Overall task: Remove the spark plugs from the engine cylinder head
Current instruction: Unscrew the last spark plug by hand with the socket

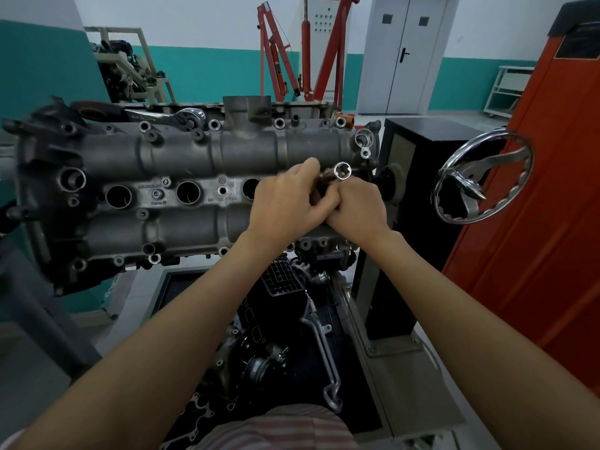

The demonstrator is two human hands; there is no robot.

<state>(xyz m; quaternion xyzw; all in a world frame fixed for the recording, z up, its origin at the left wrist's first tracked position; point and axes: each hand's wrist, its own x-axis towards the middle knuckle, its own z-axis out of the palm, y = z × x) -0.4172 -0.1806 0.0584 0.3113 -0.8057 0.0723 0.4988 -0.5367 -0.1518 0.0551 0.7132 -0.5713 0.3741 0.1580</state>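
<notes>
Both hands over cylinder head [181, 157], right end: left hand [285, 203] and right hand [357, 209] fingers curled, gripping socket tool [341, 172].

Workshop walls [207, 24] painted white above a teal band, grey double door [401, 53] set in the back wall, red engine hoist [285, 56] stood before it, orange cabinet [532, 196] placed at right, pale floor [431, 116] seen beyond.

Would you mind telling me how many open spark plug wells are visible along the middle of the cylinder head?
3: left well, middle well, and a third partly behind the left hand. A fourth may be hidden under the hands.
</notes>
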